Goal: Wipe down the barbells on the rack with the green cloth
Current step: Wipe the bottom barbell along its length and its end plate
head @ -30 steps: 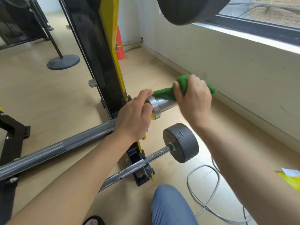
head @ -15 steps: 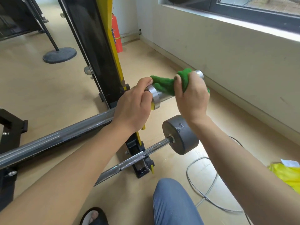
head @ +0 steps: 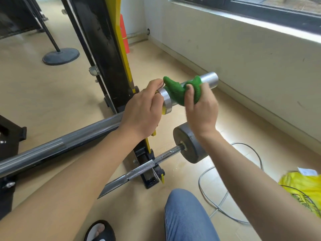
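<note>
Barbell (head: pixel 69 145) resting across a black-and-yellow rack (head: pixel 104 54), its bare steel sleeve (head: pixel 208 80) jutting toward the cream wall beneath a window. A person's right hand (head: pixel 201 108) curls around the green cloth (head: pixel 180 92), fingers and thumb pressing the fabric against the sleeve just outside the collar (head: pixel 165 101), with the sleeve's end showing beyond the cloth. The left hand (head: pixel 142 112) grips the bar where shaft meets collar, fingers wrapped over the top. Below, a second, thinner barbell (head: pixel 132 173) sits low on the rack's foot, carrying a dark round weight plate (head: pixel 194 143) at its end. A grey cable (head: pixel 224 202) loops across the tan floor (head: pixel 43 87) beside a yellow bag (head: pixel 302 186), and a knee in blue jeans (head: pixel 185 214) and a black sandal (head: pixel 102 230) show at the bottom edge.
</note>
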`<move>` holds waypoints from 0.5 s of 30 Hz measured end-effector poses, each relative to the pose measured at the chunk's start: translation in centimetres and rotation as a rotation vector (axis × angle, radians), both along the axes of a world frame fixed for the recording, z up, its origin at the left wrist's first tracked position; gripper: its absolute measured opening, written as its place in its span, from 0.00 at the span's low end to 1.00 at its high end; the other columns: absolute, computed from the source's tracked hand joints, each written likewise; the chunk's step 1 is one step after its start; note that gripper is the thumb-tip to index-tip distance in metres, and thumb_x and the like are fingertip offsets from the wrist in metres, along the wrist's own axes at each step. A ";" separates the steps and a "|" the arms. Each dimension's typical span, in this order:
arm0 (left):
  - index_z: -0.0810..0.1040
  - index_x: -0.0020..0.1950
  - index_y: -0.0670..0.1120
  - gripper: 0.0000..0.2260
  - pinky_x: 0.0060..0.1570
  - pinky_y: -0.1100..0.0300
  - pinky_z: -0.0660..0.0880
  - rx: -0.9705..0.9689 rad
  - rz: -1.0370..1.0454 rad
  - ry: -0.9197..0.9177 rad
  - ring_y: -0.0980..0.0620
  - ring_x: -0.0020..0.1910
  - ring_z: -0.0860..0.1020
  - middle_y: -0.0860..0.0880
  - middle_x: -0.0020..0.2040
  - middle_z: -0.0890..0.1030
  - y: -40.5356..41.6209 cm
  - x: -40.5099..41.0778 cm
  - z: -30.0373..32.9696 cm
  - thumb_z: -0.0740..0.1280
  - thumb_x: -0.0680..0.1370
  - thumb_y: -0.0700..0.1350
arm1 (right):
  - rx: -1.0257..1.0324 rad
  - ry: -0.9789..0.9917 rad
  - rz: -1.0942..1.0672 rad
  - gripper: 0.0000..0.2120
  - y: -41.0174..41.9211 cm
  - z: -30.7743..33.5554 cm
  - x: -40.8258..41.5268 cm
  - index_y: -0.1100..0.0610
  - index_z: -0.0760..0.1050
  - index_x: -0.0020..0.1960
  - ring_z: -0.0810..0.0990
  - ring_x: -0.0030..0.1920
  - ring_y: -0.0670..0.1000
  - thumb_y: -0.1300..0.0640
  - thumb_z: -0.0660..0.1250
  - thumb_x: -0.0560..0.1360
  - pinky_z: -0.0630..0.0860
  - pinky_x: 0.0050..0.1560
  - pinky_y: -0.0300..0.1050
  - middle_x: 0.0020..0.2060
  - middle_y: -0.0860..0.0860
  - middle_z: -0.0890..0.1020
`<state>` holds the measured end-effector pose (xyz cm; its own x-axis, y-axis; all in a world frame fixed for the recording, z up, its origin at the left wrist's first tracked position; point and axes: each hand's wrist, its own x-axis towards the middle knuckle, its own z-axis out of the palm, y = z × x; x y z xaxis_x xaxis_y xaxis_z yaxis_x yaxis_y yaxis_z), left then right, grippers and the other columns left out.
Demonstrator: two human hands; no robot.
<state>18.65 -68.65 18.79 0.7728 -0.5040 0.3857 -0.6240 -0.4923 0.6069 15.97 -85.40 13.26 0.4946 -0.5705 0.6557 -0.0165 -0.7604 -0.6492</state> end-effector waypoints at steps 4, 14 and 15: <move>0.64 0.74 0.47 0.19 0.56 0.59 0.72 0.006 -0.044 0.048 0.52 0.63 0.71 0.49 0.68 0.73 0.2 -0.5 0.1 0.51 0.84 0.50 | 0.278 0.087 -0.150 0.16 -4.7 -1.5 -1.3 0.59 0.69 0.47 0.75 0.43 0.61 0.46 0.57 0.83 0.56 0.38 0.46 0.40 0.57 0.78; 0.74 0.51 0.44 0.11 0.38 0.54 0.69 0.521 -0.130 -0.434 0.46 0.41 0.72 0.48 0.42 0.75 6.0 -3.8 -10.2 0.69 0.72 0.47 | -0.199 0.588 0.193 0.17 -1.8 -9.3 -1.7 0.50 0.73 0.65 0.71 0.53 0.52 0.45 0.66 0.79 0.75 0.45 0.45 0.55 0.53 0.71; 0.73 0.55 0.46 0.15 0.42 0.54 0.71 0.622 -0.067 -0.278 0.47 0.46 0.74 0.50 0.47 0.75 6.2 -3.7 -11.6 0.68 0.74 0.52 | -0.312 0.681 0.181 0.15 -1.9 -10.0 -1.3 0.50 0.74 0.64 0.70 0.54 0.53 0.44 0.63 0.80 0.77 0.45 0.47 0.56 0.53 0.72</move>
<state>14.95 -62.46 7.15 0.6466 -0.7392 0.1885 -0.7567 -0.6527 0.0364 14.70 -87.33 3.24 0.9148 -0.2804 0.2907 -0.1930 -0.9357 -0.2952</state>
